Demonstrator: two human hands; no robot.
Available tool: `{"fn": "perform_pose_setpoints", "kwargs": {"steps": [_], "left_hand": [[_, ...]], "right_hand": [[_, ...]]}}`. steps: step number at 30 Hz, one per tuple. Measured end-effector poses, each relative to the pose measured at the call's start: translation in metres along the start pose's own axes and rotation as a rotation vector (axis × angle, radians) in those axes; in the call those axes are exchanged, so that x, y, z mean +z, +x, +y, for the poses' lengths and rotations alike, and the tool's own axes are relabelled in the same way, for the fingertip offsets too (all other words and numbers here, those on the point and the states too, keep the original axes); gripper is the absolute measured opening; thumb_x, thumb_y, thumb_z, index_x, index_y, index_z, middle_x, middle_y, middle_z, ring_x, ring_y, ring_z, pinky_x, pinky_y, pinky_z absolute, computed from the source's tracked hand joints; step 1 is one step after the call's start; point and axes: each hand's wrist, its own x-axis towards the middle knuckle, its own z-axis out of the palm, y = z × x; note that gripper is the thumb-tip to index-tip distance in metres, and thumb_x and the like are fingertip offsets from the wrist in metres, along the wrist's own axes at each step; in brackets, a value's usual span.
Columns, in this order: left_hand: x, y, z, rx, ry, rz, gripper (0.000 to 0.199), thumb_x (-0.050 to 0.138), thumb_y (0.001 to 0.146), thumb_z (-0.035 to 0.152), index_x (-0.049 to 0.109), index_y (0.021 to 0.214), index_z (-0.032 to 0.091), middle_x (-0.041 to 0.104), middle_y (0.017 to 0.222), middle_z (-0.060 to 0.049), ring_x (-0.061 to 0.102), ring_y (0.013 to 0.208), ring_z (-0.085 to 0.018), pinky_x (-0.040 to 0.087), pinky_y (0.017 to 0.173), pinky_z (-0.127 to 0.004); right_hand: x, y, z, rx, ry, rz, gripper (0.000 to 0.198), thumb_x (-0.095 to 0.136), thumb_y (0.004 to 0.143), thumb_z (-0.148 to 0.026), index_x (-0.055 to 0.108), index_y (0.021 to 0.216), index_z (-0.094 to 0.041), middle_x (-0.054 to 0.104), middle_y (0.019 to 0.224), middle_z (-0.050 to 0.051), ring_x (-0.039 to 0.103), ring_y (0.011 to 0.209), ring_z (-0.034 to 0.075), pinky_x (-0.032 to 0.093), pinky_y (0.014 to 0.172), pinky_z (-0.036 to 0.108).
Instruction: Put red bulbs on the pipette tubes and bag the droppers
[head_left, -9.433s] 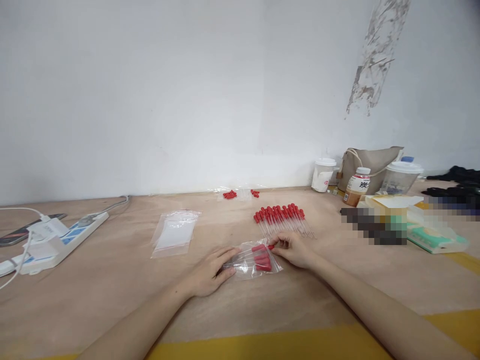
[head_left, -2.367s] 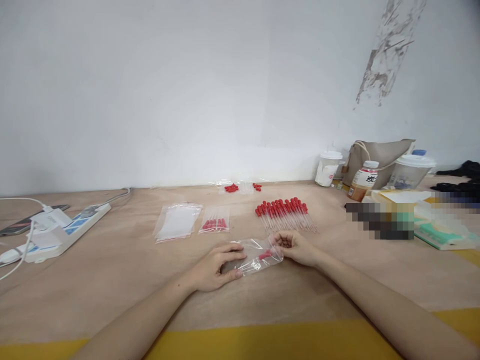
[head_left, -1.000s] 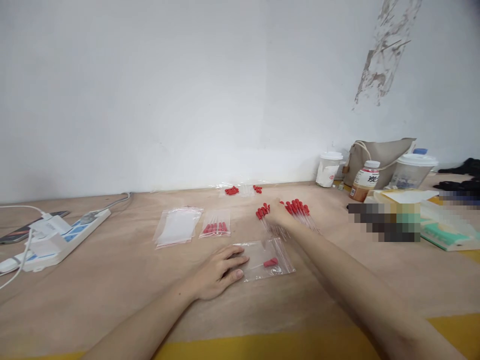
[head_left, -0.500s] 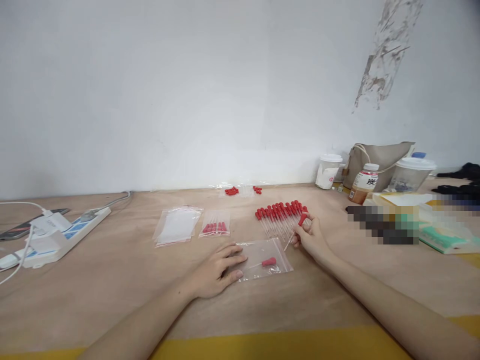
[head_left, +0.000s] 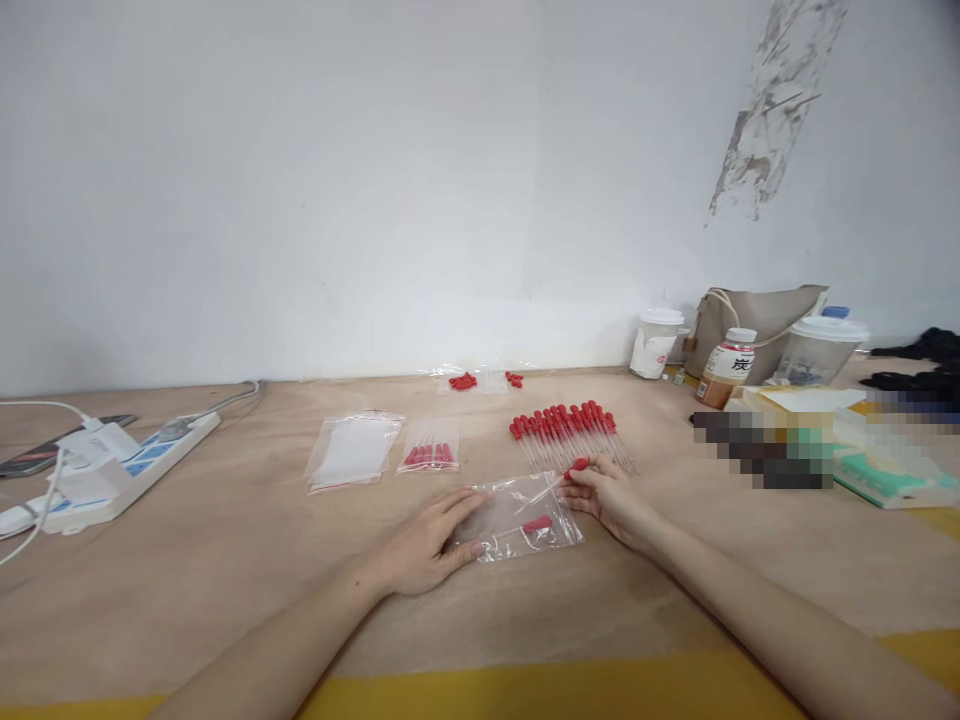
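Right fingers (head_left: 574,492) pinching red-bulbed dropper (head_left: 577,466), just shifting from beside pile (head_left: 562,420) beyond them; tube seemingly entering clear bag (head_left: 501,515) left of them, likely joining bagged dropper (head_left: 537,524); left fingers (head_left: 459,503) spreading apart from thumb, pressing bag

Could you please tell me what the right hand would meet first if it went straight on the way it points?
Most likely the clear bag, partly under the left hand: the right hand points at it, seemingly touching its edge, though depth is unclear.
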Motion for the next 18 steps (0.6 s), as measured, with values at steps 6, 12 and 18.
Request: {"fn": "perform_pose_setpoints", "kwargs": {"steps": [6,12,18], "left_hand": [[0.001,0.0005,-0.0003,-0.014,-0.006,0.004,0.05,0.04,0.086,0.044,0.029,0.132,0.026,0.036,0.134,-0.003,0.03,0.123,-0.022,0.028,0.101,-0.039],[0.0019,0.0014,-0.002,0.004,-0.007,0.019,0.049,0.041,0.085,0.043,0.032,0.13,0.025,0.038,0.133,-0.003,0.032,0.122,-0.021,0.027,0.102,-0.039],[0.0021,0.0026,-0.0013,0.022,-0.003,0.017,0.047,0.041,0.086,0.041,0.033,0.13,0.024,0.039,0.133,-0.004,0.033,0.122,-0.02,0.028,0.102,-0.038]], "right_hand": [[-0.0102,-0.001,-0.0049,-0.065,-0.294,-0.191,0.025,0.07,0.055,-0.023,0.054,0.072,-0.015,0.06,0.065,-0.002,0.05,0.049,0.006,0.039,0.047,0.018],[-0.0077,-0.0006,-0.0053,-0.199,-0.584,-0.498,0.024,0.067,0.061,-0.036,0.066,0.072,-0.015,0.064,0.075,0.003,0.057,0.071,0.014,0.043,0.066,0.025],[-0.0057,-0.003,-0.0072,-0.233,-0.754,-0.557,0.03,0.055,0.07,-0.041,0.068,0.079,-0.015,0.062,0.068,0.002,0.055,0.066,0.014,0.041,0.061,0.023]]}}
